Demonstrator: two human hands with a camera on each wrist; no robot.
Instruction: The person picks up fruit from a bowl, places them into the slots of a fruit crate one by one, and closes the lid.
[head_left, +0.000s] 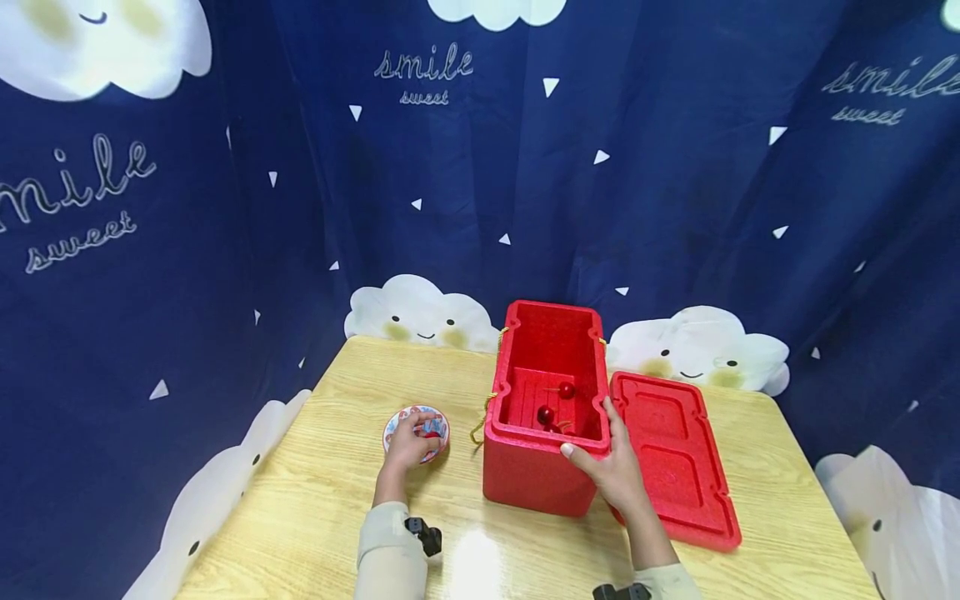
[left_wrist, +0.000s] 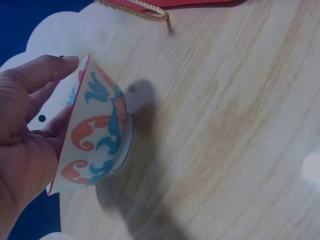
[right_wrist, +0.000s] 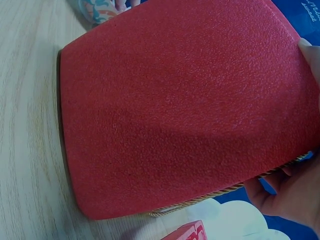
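Observation:
A red foam box [head_left: 540, 471] stands on the table with its top uncovered. Inside lie several dark red cherries [head_left: 566, 390] with stems, toward its near end. My right hand [head_left: 618, 462] holds the near right corner of the box, thumb on the front rim and fingers along the side. To the left is a small bowl [left_wrist: 97, 135] with blue and orange patterns. My left hand [head_left: 408, 442] reaches over its rim, fingers inside it. A small red thing [head_left: 430, 434] shows by those fingers; whether they pinch it is hidden.
Right of the box lies its red lid [head_left: 675, 467], flat on the wooden table [head_left: 330, 500]. A yellow cord [head_left: 480, 427] hangs at the box's left side. Behind the table hangs a dark blue curtain [head_left: 465, 167] with clouds.

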